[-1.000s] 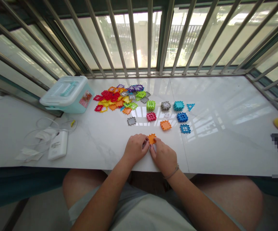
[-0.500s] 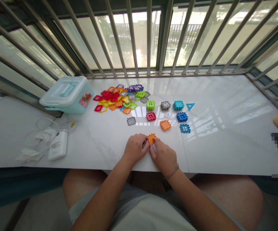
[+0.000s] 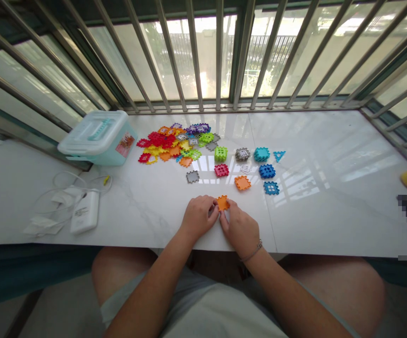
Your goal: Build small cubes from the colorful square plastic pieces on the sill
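An orange square building tile with notched edges is held between my two hands near the front of the white table. My left hand pinches its left side, and my right hand grips the right side with thumb and fingers. Beyond them lie an orange stack of tiles, a pink-red tile stack and a lone grey tile. Farther right sit dark blue tiles and a blue window tile.
A mixed pile of coloured tiles spreads at the back left, beside a lidded teal box. Green, grey and turquoise stacks stand farther back. On the left lies a white power bank with cables. Metal bars line the window.
Both hands stay in place on the orange tile. The right fingers have shifted slightly to the right along it, showing more of its face.
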`<state>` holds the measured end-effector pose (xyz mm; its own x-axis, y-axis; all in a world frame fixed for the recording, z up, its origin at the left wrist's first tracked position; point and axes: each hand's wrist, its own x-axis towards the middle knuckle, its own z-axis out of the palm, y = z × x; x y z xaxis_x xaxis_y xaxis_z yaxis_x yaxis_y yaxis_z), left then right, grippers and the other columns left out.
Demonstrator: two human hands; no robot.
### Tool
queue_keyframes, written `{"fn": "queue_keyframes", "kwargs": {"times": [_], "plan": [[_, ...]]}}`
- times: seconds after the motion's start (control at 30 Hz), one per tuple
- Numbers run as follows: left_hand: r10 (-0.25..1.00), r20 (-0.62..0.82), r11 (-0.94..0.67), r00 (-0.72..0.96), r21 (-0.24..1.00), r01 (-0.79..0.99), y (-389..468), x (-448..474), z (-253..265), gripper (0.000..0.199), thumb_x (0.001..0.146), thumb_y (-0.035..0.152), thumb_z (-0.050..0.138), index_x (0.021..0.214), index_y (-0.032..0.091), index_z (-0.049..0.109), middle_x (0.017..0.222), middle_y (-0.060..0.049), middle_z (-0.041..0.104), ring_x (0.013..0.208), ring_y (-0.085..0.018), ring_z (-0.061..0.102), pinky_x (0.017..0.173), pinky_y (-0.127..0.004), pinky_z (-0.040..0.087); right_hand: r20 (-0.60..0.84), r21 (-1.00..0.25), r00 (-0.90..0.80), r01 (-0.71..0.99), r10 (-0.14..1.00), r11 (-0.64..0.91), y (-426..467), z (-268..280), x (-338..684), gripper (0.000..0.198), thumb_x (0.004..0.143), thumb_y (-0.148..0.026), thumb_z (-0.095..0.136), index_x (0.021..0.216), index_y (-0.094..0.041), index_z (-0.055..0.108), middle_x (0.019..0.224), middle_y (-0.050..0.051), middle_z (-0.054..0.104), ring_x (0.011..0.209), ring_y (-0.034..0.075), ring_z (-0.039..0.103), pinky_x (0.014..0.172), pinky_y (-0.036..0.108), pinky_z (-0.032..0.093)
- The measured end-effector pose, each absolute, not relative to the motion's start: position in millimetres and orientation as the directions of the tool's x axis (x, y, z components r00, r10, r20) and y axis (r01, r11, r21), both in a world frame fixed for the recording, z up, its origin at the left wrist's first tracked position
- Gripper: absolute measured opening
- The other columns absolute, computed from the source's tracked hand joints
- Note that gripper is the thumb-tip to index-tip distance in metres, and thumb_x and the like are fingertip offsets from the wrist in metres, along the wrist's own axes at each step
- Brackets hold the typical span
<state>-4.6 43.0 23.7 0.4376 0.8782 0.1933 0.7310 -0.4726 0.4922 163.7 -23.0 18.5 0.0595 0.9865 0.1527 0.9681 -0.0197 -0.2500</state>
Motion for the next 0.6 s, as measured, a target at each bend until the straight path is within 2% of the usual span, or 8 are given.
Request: {"fn": "queue_keyframes", "kwargs": {"times": [0.27, 0.6], "plan": [[0.881, 0.183, -0.466, 0.436, 0.497, 0.732, 42.4, -5.3, 22.6, 0.003, 0.099, 0.024, 0.065, 0.098, 0.024, 0.068, 0.093, -0.003, 0.073, 0.091, -0.024, 0.067, 0.084, -0.041, 0.045, 0.172, -0.259, 0.013, 0.965, 0.985, 0.033, -22.6, 18.6, 165.2, 0.038, 0.113, -0.042, 0.053, 0.139, -0.020, 0.067, 0.113, 0.008, 0.083, 0.088, 0.019, 0.077, 0.073, 0.029, 0.043], [0.879, 0.199, -0.472, 0.434, 0.496, 0.729, 42.2, -4.6, 22.7, 0.002, 0.100, 0.023, 0.066, 0.098, 0.024, 0.068, 0.095, -0.003, 0.074, 0.092, -0.024, 0.068, 0.085, -0.041, 0.046, 0.143, -0.249, -0.007, 0.968, 0.990, 0.043, -22.4, 22.5, 165.3, 0.037, 0.114, -0.044, 0.049, 0.135, -0.021, 0.070, 0.107, 0.008, 0.083, 0.086, 0.019, 0.076, 0.070, 0.029, 0.039]]}}
